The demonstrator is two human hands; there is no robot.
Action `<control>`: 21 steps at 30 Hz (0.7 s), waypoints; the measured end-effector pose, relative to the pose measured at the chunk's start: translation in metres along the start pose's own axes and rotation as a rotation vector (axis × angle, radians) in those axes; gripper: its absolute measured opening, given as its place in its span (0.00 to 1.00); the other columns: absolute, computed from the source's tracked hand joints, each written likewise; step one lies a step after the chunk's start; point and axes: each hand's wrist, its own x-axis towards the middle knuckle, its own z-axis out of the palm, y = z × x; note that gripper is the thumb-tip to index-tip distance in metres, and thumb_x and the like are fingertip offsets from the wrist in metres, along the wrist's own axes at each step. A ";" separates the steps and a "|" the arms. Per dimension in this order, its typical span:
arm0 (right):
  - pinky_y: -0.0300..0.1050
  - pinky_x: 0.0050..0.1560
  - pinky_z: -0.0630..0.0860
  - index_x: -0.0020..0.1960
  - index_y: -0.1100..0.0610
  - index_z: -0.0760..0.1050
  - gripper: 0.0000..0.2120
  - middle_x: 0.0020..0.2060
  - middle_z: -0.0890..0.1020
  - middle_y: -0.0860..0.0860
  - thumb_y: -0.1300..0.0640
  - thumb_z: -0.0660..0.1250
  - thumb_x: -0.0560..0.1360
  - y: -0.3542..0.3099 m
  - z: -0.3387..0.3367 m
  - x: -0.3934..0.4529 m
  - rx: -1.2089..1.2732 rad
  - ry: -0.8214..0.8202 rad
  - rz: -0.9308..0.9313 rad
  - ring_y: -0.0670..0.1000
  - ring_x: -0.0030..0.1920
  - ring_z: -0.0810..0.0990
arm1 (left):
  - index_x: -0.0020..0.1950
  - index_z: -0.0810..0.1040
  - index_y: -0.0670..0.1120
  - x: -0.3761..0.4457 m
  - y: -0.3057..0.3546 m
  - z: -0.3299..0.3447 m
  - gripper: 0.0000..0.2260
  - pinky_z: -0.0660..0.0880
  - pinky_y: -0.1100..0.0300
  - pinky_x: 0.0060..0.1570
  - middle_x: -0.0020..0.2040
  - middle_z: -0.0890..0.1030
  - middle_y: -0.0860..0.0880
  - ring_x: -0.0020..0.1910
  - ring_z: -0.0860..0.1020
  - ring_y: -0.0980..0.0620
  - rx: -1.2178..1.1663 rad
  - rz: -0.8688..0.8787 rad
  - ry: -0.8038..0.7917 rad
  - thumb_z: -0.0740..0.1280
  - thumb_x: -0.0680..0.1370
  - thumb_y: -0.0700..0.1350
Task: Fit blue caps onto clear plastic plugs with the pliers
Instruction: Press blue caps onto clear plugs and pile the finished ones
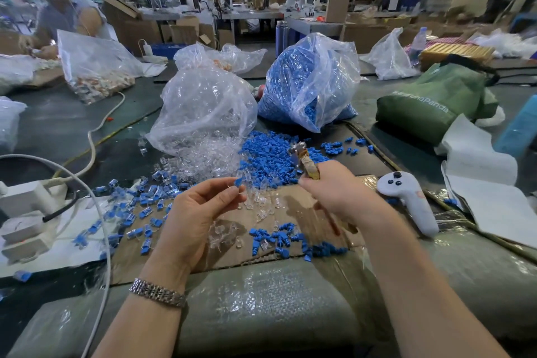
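Seen from a head camera looking down at a cluttered workbench. At nine o'clock, a white power adapter (27, 197) with cable, beside a scatter of assembled capped plugs (136, 206) on white sheeting. Just left of centre, left hand (197, 212), palm up, steel watch bracelet (158, 293) at the wrist, thumb and forefinger pinching a clear plastic plug (231, 187) with a blue cap (238, 182) at its tip; long axis roughly level, cap end toward three o'clock. Beneath the hands, a cardboard sheet (293, 200) strewn with loose clear plugs (226, 232) and blue caps (279, 238). At twelve o'clock, a clear bag of plugs (203, 107); toward one o'clock, a bag of blue caps (308, 78), its contents spilled in a heap (267, 154). Right of centre, right hand (340, 189) clenched around pliers (303, 160), taped handles in the fist, metal head pointing up toward eleven o'clock, clear of the pinched plug. At three o'clock, a white handheld controller (406, 197) lying flat; farther back, a green bag (433, 99).
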 end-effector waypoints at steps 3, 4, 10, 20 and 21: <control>0.54 0.55 0.83 0.52 0.65 0.77 0.10 0.43 0.81 0.59 0.57 0.65 0.83 -0.019 0.000 -0.021 0.220 -0.303 -0.019 0.56 0.44 0.82 | 0.55 0.87 0.44 0.002 0.000 -0.007 0.13 0.81 0.57 0.55 0.56 0.85 0.38 0.57 0.84 0.42 -0.108 -0.013 0.051 0.77 0.71 0.44; 0.53 0.54 0.84 0.55 0.67 0.77 0.12 0.46 0.84 0.60 0.57 0.65 0.83 -0.024 0.003 -0.027 0.207 -0.355 -0.025 0.56 0.46 0.84 | 0.55 0.87 0.44 0.003 0.000 -0.008 0.14 0.81 0.58 0.54 0.56 0.85 0.38 0.57 0.84 0.42 -0.120 -0.009 0.063 0.78 0.70 0.45; 0.47 0.48 0.79 0.49 0.60 0.75 0.09 0.47 0.87 0.60 0.55 0.64 0.84 -0.044 0.023 -0.043 0.074 -0.448 -0.110 0.52 0.42 0.84 | 0.54 0.87 0.45 0.003 0.000 -0.009 0.26 0.81 0.61 0.51 0.56 0.86 0.42 0.55 0.85 0.46 -0.088 0.009 0.071 0.85 0.60 0.54; 0.57 0.59 0.79 0.45 0.56 0.74 0.10 0.42 0.85 0.54 0.53 0.64 0.84 -0.044 0.031 -0.042 0.062 -0.446 -0.146 0.53 0.44 0.84 | 0.55 0.87 0.47 -0.003 0.004 -0.007 0.19 0.79 0.47 0.57 0.55 0.86 0.40 0.56 0.84 0.41 0.026 -0.007 0.034 0.79 0.67 0.51; 0.55 0.57 0.79 0.44 0.56 0.73 0.11 0.41 0.85 0.53 0.52 0.63 0.84 -0.043 0.031 -0.042 0.054 -0.441 -0.153 0.52 0.43 0.84 | 0.55 0.87 0.47 -0.003 0.005 -0.006 0.18 0.81 0.48 0.56 0.55 0.86 0.40 0.55 0.84 0.41 0.033 -0.007 0.032 0.79 0.67 0.51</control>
